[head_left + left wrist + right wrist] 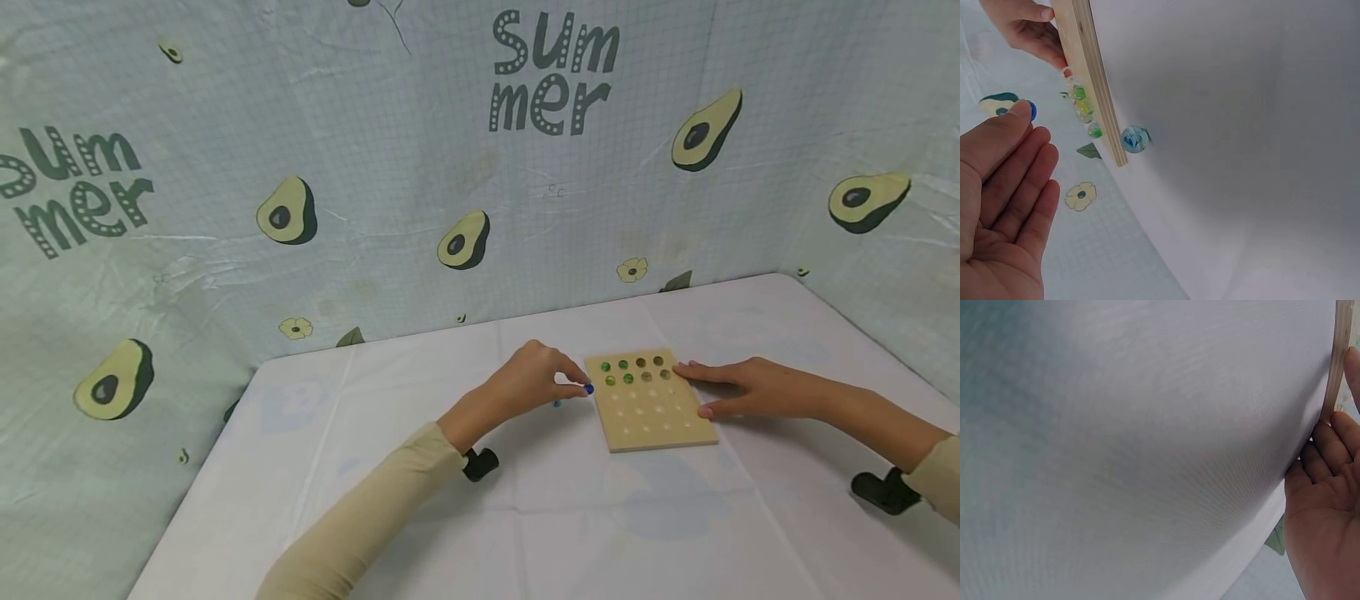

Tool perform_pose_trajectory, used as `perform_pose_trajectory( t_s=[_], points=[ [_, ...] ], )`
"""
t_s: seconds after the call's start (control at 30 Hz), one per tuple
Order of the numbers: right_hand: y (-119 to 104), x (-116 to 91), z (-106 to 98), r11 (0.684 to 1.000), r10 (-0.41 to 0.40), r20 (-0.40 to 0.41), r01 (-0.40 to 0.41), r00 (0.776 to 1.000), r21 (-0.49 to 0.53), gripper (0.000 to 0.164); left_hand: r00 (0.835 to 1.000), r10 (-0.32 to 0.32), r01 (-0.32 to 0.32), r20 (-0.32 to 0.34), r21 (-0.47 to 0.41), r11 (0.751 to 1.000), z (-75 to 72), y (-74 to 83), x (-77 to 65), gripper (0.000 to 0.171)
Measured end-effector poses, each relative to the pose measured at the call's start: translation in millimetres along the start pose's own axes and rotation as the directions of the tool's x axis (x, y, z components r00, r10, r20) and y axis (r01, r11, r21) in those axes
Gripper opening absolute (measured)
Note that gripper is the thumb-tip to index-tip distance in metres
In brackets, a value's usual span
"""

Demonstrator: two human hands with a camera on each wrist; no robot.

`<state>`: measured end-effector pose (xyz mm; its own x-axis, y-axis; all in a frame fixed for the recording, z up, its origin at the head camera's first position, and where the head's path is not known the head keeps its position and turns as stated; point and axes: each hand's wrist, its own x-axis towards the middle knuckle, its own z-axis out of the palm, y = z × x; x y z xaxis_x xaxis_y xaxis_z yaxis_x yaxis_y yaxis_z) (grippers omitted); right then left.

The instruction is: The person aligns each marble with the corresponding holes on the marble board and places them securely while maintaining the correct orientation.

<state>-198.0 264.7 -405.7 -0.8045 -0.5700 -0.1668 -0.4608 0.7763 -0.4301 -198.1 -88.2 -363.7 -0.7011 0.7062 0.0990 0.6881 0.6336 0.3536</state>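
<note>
Between thumb and fingertip my left hand [534, 379] pinches a dark blue marble [589, 389], held just off the left edge of a wooden board [652, 427]. Rows of round hollows cover the board. Its two far rows hold several green and brownish glass marbles [628, 378]; the nearer hollows look bare. On the cloth left of the board, below my left hand, lies a light blue marble [1135, 139]. My right hand [761, 387] rests against the board's right edge with its fingers extended, which the right wrist view also shows along the wooden side [1337, 369].
A white cloth [420, 517] covers the table. Behind it and at both sides hangs a pale curtain [375, 150] printed with avocados and lettering. Each wrist wears a small black camera, one seen under the left wrist [480, 464] and one near the right sleeve [887, 492].
</note>
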Motion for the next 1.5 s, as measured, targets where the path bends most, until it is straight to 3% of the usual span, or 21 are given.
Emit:
perform_pose_trajectory(
  t_s=[0.57, 0.83, 1.1, 1.5],
  points=[
    [1, 0, 0, 1.000, -0.007, -0.006, 0.007, 1.000, 0.008, 0.081, 0.990, -0.102, 0.098, 0.096, 0.052, 0.994, 0.2, 8.5, 15.5, 0.019],
    [1, 1, 0, 1.000, 0.000, 0.002, 0.000, 1.000, -0.004, 0.081, 0.988, -0.112, 0.107, 0.109, 0.051, 0.993, 1.0, 15.1, 24.8, 0.019],
    [3, 1, 1, 1.000, -0.006, 0.000, 0.006, 1.000, -0.002, 0.080, 0.983, -0.130, 0.131, 0.129, -0.003, 0.991, 1.8, 20.6, 36.2, 0.015],
    [3, 1, 0, 1.000, -0.007, 0.000, 0.007, 1.000, -0.002, 0.079, 0.981, -0.142, 0.155, 0.133, -0.093, 0.983, 3.2, 15.5, 44.7, 0.015]
  ],
)
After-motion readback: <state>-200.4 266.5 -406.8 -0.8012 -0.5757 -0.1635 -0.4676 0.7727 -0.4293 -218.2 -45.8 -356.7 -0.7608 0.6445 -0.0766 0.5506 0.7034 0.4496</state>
